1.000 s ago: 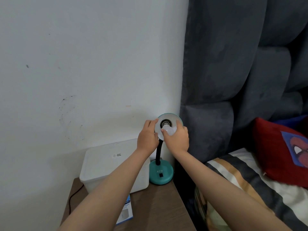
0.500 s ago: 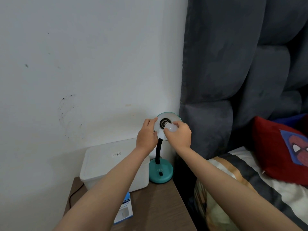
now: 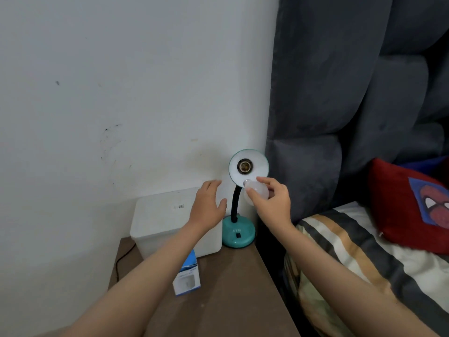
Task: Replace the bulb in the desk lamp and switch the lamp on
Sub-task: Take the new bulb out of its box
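Note:
A teal desk lamp stands at the back of the brown bedside table, its round base (image 3: 238, 233) carrying a black switch. The lamp's shade (image 3: 257, 167) faces me and its socket (image 3: 244, 166) is bare. My right hand (image 3: 273, 203) holds a white bulb (image 3: 256, 193) just below the shade's lower rim, the bulb's screw cap pointing up and left. My left hand (image 3: 207, 206) hovers left of the lamp's black neck with fingers spread, touching nothing. A blue and white bulb box (image 3: 187, 276) stands on the table under my left forearm.
A white plastic lidded box (image 3: 162, 215) sits left of the lamp against the wall. A black cord (image 3: 119, 263) runs down the table's (image 3: 230, 288) left edge. A grey padded headboard (image 3: 340, 117) and a bed with a striped cover (image 3: 364, 251) and red cushion (image 3: 408, 207) lie right.
My right hand has drawn the bulb out of the socket and down below the shade. My left hand has let go of the shade and dropped to the left.

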Demonstrator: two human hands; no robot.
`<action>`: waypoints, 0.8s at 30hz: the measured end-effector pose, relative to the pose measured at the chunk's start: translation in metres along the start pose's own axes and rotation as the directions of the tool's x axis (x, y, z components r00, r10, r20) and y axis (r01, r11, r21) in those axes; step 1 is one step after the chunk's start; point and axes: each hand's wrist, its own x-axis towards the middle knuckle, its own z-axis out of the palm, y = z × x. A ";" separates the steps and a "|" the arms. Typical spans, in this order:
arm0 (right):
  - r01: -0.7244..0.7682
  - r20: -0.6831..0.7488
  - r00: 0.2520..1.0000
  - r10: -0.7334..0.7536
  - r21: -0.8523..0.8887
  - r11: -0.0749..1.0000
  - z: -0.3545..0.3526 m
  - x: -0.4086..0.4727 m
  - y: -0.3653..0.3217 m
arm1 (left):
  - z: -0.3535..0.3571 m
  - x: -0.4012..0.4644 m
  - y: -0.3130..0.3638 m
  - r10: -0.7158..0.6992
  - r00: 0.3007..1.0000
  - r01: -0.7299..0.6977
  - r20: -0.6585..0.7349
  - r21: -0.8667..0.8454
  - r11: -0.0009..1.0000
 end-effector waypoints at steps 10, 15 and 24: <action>-0.146 0.185 0.967 0.176 -0.167 0.975 0.041 -0.112 0.070 | -0.012 -0.141 -0.063 -0.287 0.957 0.289 -0.037 0.180 0.940; -0.176 0.159 0.960 0.230 -0.298 0.938 0.061 -0.135 0.093 | -0.014 -0.157 -0.078 -0.409 0.911 0.408 -0.048 0.254 0.877; -0.298 0.145 0.915 0.376 -0.385 0.874 0.098 -0.147 0.111 | -0.007 -0.158 -0.083 -0.410 0.909 0.416 -0.073 0.141 0.898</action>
